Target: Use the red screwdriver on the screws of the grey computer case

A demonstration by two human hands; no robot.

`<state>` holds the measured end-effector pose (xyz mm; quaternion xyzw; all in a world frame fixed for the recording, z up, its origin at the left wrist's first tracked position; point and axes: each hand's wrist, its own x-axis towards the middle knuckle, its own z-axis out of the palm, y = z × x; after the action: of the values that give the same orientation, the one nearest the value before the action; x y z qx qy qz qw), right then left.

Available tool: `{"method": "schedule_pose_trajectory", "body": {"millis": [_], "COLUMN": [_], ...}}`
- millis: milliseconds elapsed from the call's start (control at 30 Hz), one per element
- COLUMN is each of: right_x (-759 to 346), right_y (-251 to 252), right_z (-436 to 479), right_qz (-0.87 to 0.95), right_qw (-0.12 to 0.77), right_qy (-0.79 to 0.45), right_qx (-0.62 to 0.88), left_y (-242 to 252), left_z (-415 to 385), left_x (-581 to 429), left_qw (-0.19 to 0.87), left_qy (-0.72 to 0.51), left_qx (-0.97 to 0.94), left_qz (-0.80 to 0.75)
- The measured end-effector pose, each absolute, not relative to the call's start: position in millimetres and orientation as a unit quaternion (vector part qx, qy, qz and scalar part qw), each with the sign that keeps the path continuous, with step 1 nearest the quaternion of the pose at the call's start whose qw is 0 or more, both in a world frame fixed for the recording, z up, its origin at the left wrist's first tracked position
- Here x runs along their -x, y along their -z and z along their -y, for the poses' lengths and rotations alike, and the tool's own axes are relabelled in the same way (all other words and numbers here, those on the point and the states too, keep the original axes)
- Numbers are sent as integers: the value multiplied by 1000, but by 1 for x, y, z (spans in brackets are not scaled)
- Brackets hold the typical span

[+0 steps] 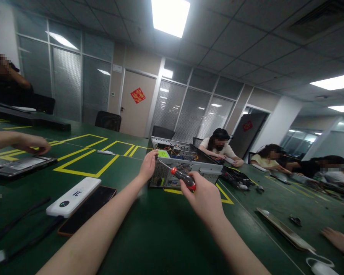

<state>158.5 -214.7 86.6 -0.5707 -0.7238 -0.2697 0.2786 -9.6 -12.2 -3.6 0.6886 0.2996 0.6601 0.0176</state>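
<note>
A desktop computer case (186,168) lies on the green table in front of me with its inside exposed. Wires and a part with a bright green label (163,154) show inside it. My left hand (148,167) grips the case at its left near corner, the fingers closed against the edge. In my right hand (205,196) is a screwdriver (183,178) with a red and black handle, held in closed fingers. Its shaft points up and left to the corner beside my left hand. Whether the tip sits in a screw is too small to tell.
A white power bank (74,196) and a dark phone (88,210) lie left of my arm. Another person's hand (31,144) hovers over a flat metal-framed device (23,165). Cables and parts (236,177) lie right of the case, near other seated people.
</note>
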Motion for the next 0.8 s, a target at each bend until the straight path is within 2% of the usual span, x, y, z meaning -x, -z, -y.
{"method": "schedule_pose_trajectory", "body": {"millis": [100, 233, 433, 633, 800], "right_x": [-179, -204, -194, -181, -184], "right_y": [-78, -43, 6, 23, 27], "right_z": [209, 204, 197, 192, 192], "right_qz": [740, 821, 863, 873, 869], "right_qw": [305, 318, 278, 248, 256], "right_qy": [298, 322, 295, 306, 311], "right_qx": [521, 348, 301, 288, 287], "left_y": [2, 2, 3, 4, 3], "left_z": [14, 15, 12, 12, 13], "left_x": [9, 9, 9, 9, 9], "left_qw": [21, 24, 20, 21, 22], "left_qy": [-659, -660, -667, -664, -665], "left_qx": [-688, -687, -684, -686, -684], "left_qz": [-304, -303, -296, -297, -298]}}
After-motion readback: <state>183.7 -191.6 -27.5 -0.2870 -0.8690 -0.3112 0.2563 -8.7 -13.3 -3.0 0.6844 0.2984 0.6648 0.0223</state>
